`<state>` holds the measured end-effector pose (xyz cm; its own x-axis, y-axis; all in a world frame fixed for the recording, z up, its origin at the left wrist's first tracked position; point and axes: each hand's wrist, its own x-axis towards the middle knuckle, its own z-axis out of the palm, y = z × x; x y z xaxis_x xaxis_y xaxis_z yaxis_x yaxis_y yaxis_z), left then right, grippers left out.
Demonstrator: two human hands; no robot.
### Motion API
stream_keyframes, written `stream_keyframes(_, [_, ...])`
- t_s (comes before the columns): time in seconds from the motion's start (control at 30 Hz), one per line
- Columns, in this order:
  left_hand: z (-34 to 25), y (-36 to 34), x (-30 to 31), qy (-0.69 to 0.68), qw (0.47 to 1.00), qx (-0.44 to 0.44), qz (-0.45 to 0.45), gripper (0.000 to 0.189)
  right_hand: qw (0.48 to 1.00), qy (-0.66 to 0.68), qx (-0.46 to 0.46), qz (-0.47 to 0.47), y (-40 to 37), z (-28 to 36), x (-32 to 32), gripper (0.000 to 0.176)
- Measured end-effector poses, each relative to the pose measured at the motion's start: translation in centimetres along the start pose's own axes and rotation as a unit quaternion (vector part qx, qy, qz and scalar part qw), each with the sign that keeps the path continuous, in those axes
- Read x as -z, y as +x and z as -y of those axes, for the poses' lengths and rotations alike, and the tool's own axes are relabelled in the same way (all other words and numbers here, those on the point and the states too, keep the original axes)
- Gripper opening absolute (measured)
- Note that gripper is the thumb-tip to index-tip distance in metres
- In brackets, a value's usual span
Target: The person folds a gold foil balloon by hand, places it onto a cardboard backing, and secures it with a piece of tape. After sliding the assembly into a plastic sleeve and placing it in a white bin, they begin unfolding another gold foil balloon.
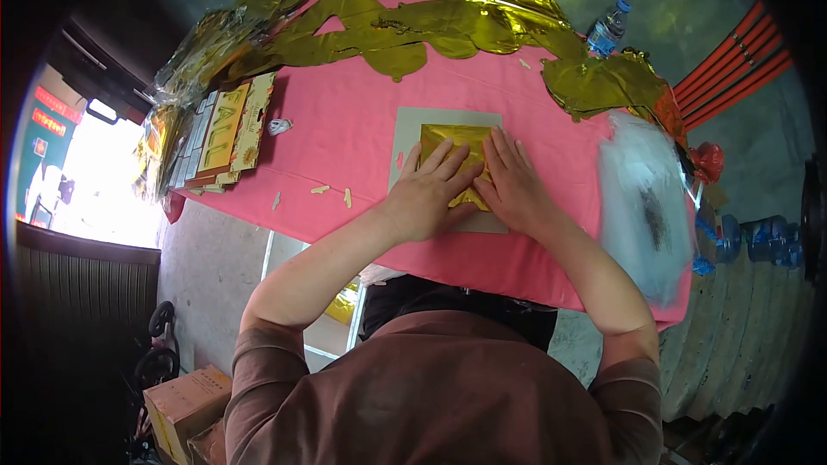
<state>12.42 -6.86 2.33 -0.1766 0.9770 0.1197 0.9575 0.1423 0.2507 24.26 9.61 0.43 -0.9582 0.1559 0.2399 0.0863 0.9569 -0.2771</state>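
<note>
A folded sheet of shiny gold foil (442,133) lies on a grey card (408,123) in the middle of the pink tablecloth (336,138). My left hand (428,194) rests flat across the foil's left part, fingers spread. On its right part lies my right hand (515,185), also flat, with the fingers stretched out. The thumbs come close together over the lower part of the foil, and both hands cover much of it. A small pink slot shows near the card's left edge.
Flat gold foil balloons (431,26) line the far edge. Printed card packs (231,133) stand at left beside clear plastic bags (198,60). At right are a pile of clear plastic sleeves (642,207) and a water bottle (608,28). Small card scraps (320,189) lie near the front edge.
</note>
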Motion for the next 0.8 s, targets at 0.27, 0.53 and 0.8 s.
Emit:
stream_keyframes(0.27, [0.5,0.6,0.7,-0.091,0.995,0.030,-0.001,0.062,0.997,-0.050,-0.039,0.051,-0.2,0.5,1.0,0.075])
stream_keyframes(0.53, [1.3,0.3,0.0,0.021,1.000,-0.020,0.008,0.065,0.997,-0.067,-0.010,0.034,-0.4,-0.9,0.1,0.071])
stream_keyframes(0.8, [1.1,0.5,0.0,0.046,0.999,-0.012,0.008,0.066,0.959,0.264,-0.064,-0.081,0.2,-1.8,0.5,0.045])
